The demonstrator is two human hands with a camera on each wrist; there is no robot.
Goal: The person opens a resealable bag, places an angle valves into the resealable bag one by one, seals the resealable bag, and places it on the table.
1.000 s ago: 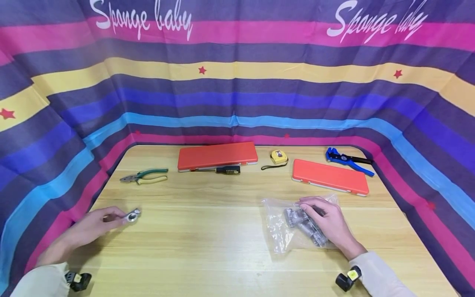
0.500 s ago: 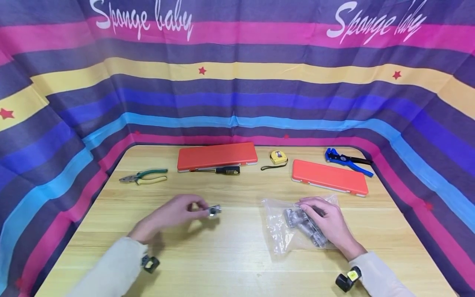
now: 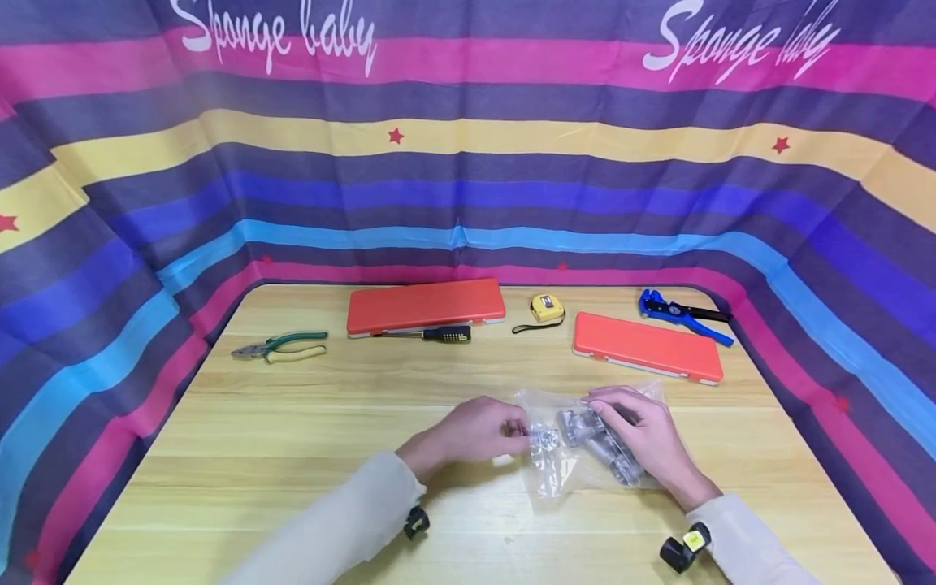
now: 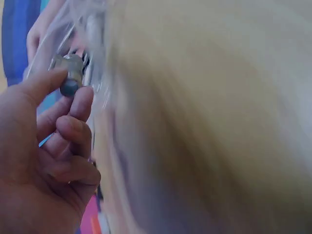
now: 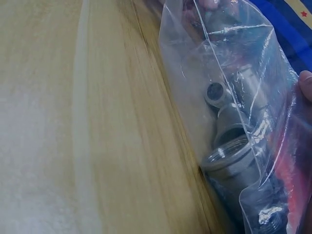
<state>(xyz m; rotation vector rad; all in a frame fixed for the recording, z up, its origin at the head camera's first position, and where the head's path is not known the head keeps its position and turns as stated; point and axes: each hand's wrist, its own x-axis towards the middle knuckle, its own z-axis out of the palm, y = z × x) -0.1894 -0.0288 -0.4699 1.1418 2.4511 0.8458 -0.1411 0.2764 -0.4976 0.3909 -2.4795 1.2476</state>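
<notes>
My left hand [image 3: 475, 431] pinches a small silvery metal pipe fitting [image 4: 72, 70] between thumb and index finger, at the left end of a clear zip bag [image 3: 553, 481]. The left wrist view shows its other fingers loosely curled. My right hand [image 3: 647, 431] grips the bag's upper edge, thumb in front. Inside the bag lie several grey metal pipe fittings [image 3: 610, 457]; in the right wrist view a wide threaded one [image 5: 229, 158] shows through the plastic. How far the pinched fitting reaches into the bag is hard to tell.
Along the back of the wooden table [image 3: 329, 479] lie pliers [image 3: 281, 347], a screwdriver [image 3: 446, 334], a red case [image 3: 427, 305], a yellow tape measure [image 3: 547, 308], a second red case [image 3: 647, 345] and a blue pipe cutter [image 3: 683, 317]. A striped cloth [image 3: 461, 195] surrounds the table.
My left hand has carried the pipe fitting rightward across the table, from the left side to the bag. The right hand and bag have stayed in place.
</notes>
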